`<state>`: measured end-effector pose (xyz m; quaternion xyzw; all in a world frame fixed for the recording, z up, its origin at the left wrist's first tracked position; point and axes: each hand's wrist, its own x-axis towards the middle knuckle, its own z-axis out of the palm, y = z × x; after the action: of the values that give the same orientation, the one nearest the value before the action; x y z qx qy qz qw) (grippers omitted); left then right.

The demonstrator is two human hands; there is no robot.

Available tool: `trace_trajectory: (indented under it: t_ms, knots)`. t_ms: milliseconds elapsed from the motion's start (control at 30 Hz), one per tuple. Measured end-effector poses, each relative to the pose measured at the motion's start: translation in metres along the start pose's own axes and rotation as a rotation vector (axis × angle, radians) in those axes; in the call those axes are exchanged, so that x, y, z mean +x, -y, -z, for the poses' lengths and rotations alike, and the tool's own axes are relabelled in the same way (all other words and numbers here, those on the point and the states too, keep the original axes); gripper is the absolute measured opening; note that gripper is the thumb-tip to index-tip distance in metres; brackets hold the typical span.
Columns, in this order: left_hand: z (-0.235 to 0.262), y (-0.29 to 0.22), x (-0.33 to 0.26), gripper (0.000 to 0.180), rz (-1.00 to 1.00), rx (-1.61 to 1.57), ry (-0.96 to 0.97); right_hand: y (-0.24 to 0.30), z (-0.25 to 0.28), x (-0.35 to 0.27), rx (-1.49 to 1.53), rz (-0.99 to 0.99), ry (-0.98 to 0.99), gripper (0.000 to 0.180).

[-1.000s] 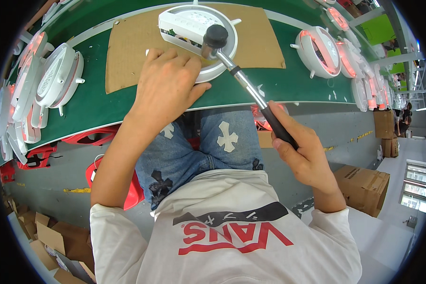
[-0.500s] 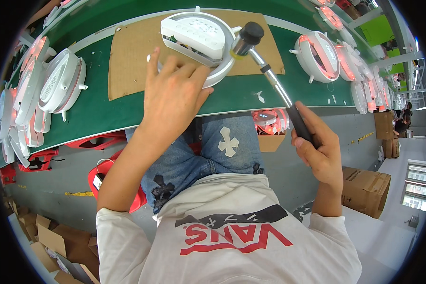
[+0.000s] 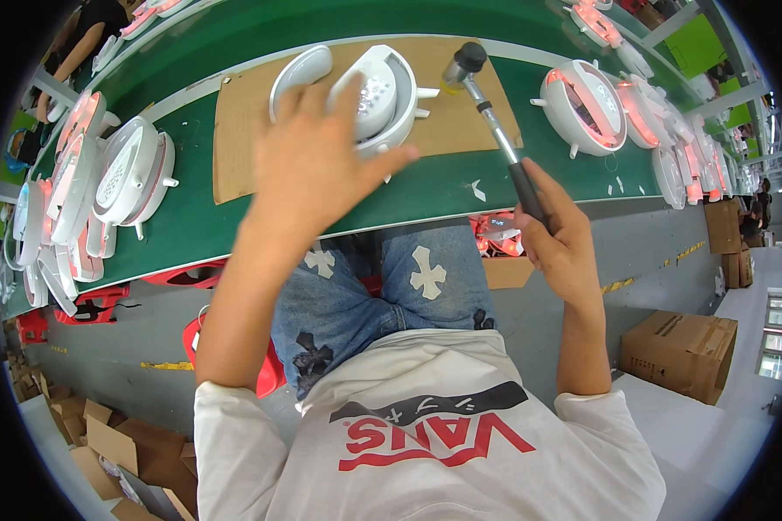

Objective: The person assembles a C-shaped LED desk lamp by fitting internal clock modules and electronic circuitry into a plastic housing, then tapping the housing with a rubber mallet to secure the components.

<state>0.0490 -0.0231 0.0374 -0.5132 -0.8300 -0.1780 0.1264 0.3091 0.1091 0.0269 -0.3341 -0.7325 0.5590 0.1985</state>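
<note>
A round white plastic housing (image 3: 401, 113) with a dotted inner panel (image 3: 374, 102) lies on a brown cardboard sheet (image 3: 235, 130) at the middle of the bench. Left of it is a curved white piece (image 3: 302, 68), its lower part hidden by my fingers. My left hand (image 3: 308, 161), blurred, hovers over or touches the near left side of these parts, fingers and thumb spread; contact cannot be made out. My right hand (image 3: 560, 239) grips the black handle of a mallet (image 3: 495, 130). Its head, black on one face and yellow on the other, is above the sheet's right part, apart from the housing.
Similar white housings (image 3: 130, 178) crowd the green bench at the left. More, some lit red, stand at the right (image 3: 586, 108). White scraps (image 3: 478, 189) lie near the front edge. Below are a red stool (image 3: 269, 369) and a cardboard carton (image 3: 679, 354). Another person's arm (image 3: 82, 48) shows at far left.
The housing has turned on the cardboard, and a curved white piece now shows at its left. My left hand has shifted and spread its fingers. The mallet has moved slightly.
</note>
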Motion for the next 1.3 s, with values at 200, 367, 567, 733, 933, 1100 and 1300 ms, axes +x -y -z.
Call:
trace_trajectory:
  t_ms: [200,367,567,733,933,1100,1300]
  knots:
    - [0.012,0.043,0.015,0.055,-0.369,-0.033,0.114,0.008,0.013,-0.003,0.060,-0.034,0.059,0.057]
    - [0.010,-0.012,0.004,0.075,-0.150,0.058,0.071,0.006,0.018,-0.011,0.036,-0.039,0.150,0.059]
    - [-0.029,0.002,0.000,0.081,-0.136,0.095,0.027,0.034,0.036,-0.012,-0.038,0.092,0.093,0.060]
    - [-0.032,0.005,0.000,0.076,-0.194,0.074,0.021,0.039,0.028,-0.011,-0.208,0.232,0.089,0.061]
    - [-0.026,0.005,-0.003,0.079,-0.241,0.235,0.055,0.050,0.027,-0.005,-0.244,0.097,0.232,0.060]
    - [-0.019,0.006,-0.003,0.086,-0.199,0.143,0.081,0.036,0.018,-0.014,-0.262,0.234,0.188,0.060]
    - [0.023,0.067,0.002,0.092,-0.508,-0.153,0.219,0.042,0.022,-0.007,-0.186,-0.002,0.196,0.060]
